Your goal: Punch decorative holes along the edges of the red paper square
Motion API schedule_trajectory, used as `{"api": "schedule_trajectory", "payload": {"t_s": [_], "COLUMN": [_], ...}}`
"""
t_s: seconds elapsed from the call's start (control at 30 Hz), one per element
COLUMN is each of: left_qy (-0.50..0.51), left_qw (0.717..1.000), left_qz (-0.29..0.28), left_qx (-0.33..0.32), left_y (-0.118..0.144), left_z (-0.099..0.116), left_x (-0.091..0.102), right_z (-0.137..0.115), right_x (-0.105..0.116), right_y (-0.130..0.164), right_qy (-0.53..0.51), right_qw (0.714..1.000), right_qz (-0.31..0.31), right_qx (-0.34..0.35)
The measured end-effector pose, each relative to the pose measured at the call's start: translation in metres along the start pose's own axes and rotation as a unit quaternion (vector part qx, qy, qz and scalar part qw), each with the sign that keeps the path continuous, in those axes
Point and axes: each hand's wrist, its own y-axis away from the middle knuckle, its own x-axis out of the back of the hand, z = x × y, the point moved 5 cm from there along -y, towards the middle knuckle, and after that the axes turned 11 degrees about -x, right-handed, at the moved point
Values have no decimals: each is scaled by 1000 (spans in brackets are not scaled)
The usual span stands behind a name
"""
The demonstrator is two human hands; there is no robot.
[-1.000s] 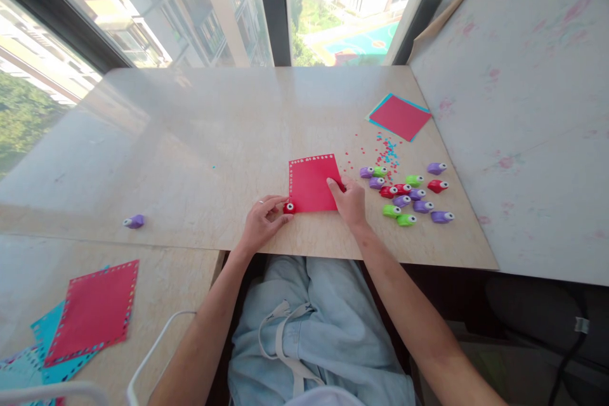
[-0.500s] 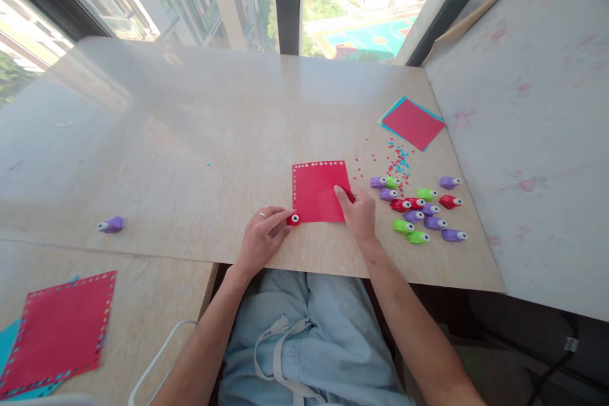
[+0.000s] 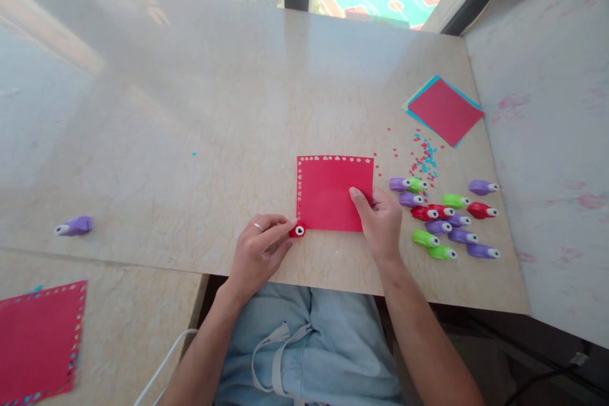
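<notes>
Fingers of the left hand (image 3: 257, 254) pinch a small red punch (image 3: 297, 230) at the near left corner of a red paper square (image 3: 330, 193) lying flat on the surface (image 3: 190, 108). The right hand (image 3: 383, 225) holds the square's right edge, seemingly thumb on top. Just right lies a cluster of punches (image 3: 442, 219); beyond, scattered confetti (image 3: 423, 155).

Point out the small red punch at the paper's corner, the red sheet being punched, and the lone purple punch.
small red punch (image 3: 297, 230), head view, its white round eye end.
red sheet (image 3: 328, 193), head view, plain middle.
lone purple punch (image 3: 76, 226), head view, body.
</notes>
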Motion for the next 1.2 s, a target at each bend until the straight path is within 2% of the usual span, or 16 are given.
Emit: {"api": "schedule_trajectory", "payload": {"t_s": [0.8,1.2], "left_qy": [-27,-30], "left_qw": [999,999], "left_qz": [-9,-17], "left_qx": [23,31], "left_y": [0,0], "left_z": [1,2], "left_x": [1,-1], "right_z": [1,3], "right_x": [-1,-2], "right_y": [5,5], "right_qy": [14,32], "right_qw": [1000,999], "right_qz": [-24,-24], "right_qx": [-1,31]}}
